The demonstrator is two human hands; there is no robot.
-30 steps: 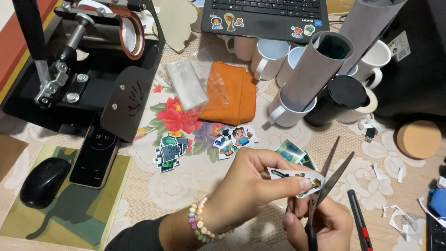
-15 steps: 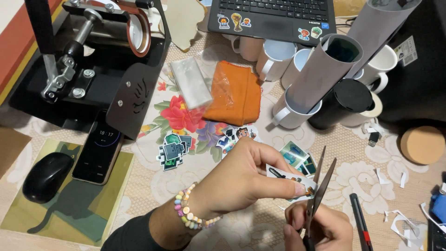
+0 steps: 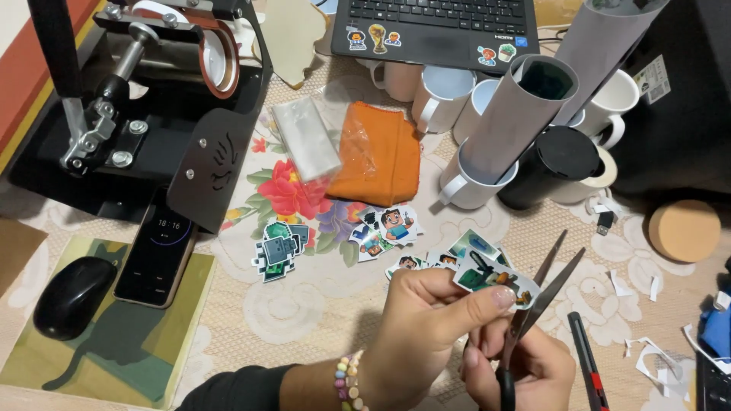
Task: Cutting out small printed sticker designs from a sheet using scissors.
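Scissors (image 3: 533, 312) now gape wider than a second ago — right hand (image 3: 525, 373) gripping the handles, left hand (image 3: 434, 320) fingers pinching the sticker cutout (image 3: 491, 278), turned between the blades, above the bench's near edge.

Cut-out: small glossy printed paper cut-out with a green and black blocky figure and a white border (image 3: 491, 279); held flat, tilted slightly, above the bench; pinched at its lower edge
Scissors: dark-bladed metal scissors with a black handle (image 3: 542, 293); blades parted in a narrow V pointing up and right; their inner edges meet the cut-out's right end
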